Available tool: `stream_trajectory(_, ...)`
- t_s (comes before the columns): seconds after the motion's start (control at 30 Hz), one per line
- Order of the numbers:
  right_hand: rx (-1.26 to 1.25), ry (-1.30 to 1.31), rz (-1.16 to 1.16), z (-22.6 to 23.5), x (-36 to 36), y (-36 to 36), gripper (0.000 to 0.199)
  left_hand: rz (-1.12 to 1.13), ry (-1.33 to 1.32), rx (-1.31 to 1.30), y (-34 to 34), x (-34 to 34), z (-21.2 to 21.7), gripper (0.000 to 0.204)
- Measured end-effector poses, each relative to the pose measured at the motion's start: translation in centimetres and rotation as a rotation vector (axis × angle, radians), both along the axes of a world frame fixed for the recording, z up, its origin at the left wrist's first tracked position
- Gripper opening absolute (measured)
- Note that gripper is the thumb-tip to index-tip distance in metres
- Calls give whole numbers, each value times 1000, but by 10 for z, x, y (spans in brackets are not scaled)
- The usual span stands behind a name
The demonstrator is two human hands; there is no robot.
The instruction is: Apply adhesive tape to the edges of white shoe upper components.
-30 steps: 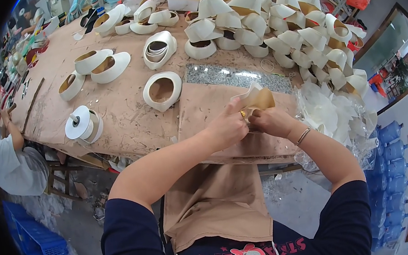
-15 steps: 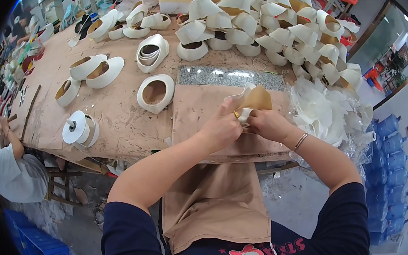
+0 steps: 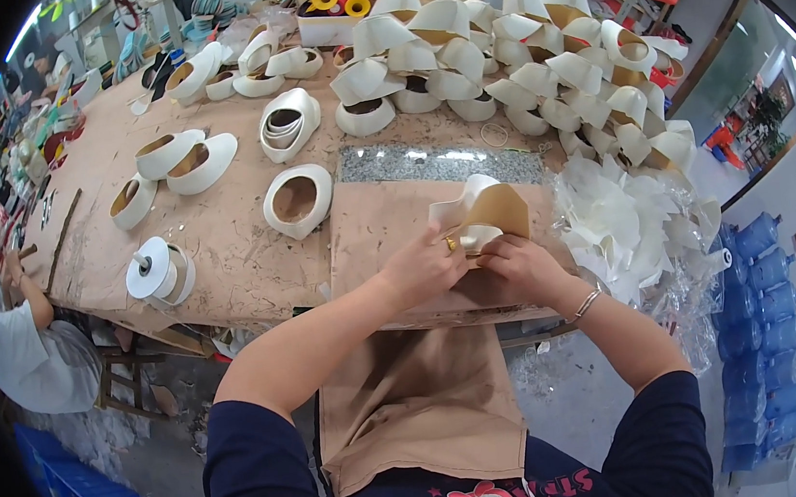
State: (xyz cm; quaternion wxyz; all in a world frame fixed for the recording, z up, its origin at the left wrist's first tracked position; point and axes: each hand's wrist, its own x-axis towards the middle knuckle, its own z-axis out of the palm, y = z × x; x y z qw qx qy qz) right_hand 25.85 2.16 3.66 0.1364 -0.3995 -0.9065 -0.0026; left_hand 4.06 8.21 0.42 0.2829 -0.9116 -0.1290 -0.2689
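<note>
Between my two hands, over the covered front of the table, is a white shoe upper (image 3: 496,211) with a tan lining facing up. My left hand (image 3: 426,267) pinches its left edge, a ring on one finger. My right hand (image 3: 519,268) has its fingers curled onto the near right edge, close beside the left fingers. The fingertips partly hide the near edge of the piece. Left of my hands, a finished-looking white ring-shaped upper (image 3: 322,190) lies on the brown table cover (image 3: 359,243).
Stacked white uppers (image 3: 450,49) fill the back right. A pile of white cut pieces in clear plastic (image 3: 607,207) lies right of my hands. A white tape roll (image 3: 156,271) stands at left, a granite slab (image 3: 437,162) beyond my hands. Another person (image 3: 34,335) sits at far left.
The shoe upper has turned a little in my hands, with more of its tan lining showing. My right fingers have shifted along the near edge. The whole view has tilted slightly.
</note>
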Motion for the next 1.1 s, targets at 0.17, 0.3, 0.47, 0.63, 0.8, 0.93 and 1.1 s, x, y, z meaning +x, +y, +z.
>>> stream_trajectory(0.17,334,-154,132,-10,10,3,22,-59,-60,-7,6,3,1,5)
stream_trajectory(0.3,473,-181,84,-15,5,1,23,-110,-18,1,17,-2,2,6)
stream_trajectory(0.47,493,-228,-20,-14,0,2,8,-102,-93,-56,19,-1,6,3)
stream_trajectory(0.63,388,-21,-166,-26,3,4,9,-159,-196,-111,17,11,7,3)
stream_trajectory(0.8,334,44,-231,-25,3,3,14,-57,-101,-154,19,13,9,4)
stream_trajectory(0.93,365,52,-93,-24,10,8,3,68,-87,-281,18,18,7,7)
stream_trajectory(1.1,414,52,-95,-22,11,4,4,-20,-127,-270,18,22,13,9)
